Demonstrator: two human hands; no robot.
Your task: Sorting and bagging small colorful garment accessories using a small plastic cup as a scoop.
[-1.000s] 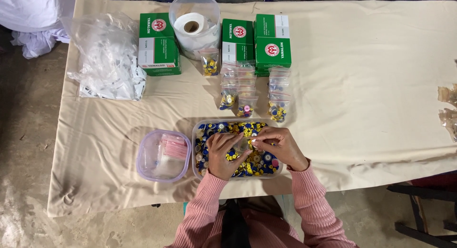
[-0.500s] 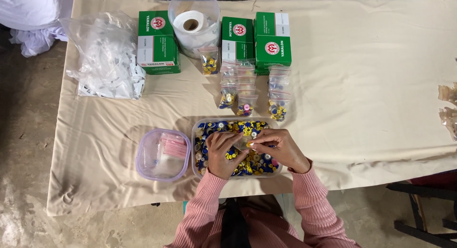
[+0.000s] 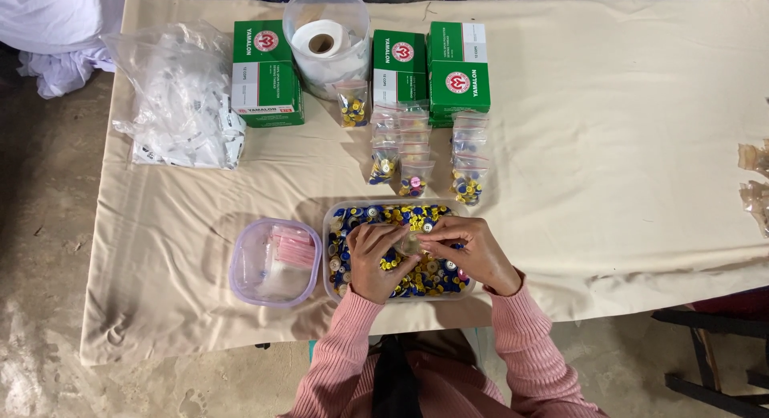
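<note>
A clear plastic tub (image 3: pixel 330 226) full of small blue, yellow and silver buttons sits at the table's near edge. Both hands hover over it. My left hand (image 3: pixel 375 258) and my right hand (image 3: pixel 469 250) meet above the tub's middle, pinching a small clear bag (image 3: pixel 411 243) between their fingertips. Pink sleeves cover both forearms.
A smaller lilac-rimmed tub (image 3: pixel 240 262) with pink-edged empty bags lies left of the button tub. Filled little bags (image 3: pixel 416 157) stand in rows behind it. Green boxes (image 3: pixel 266 72), a clear bucket with a paper roll (image 3: pixel 324 37) and a heap of plastic bags (image 3: pixel 180 97) line the far side.
The hands have shifted slightly within the tub and drawn together over the small bag; nothing else on the table has moved.
</note>
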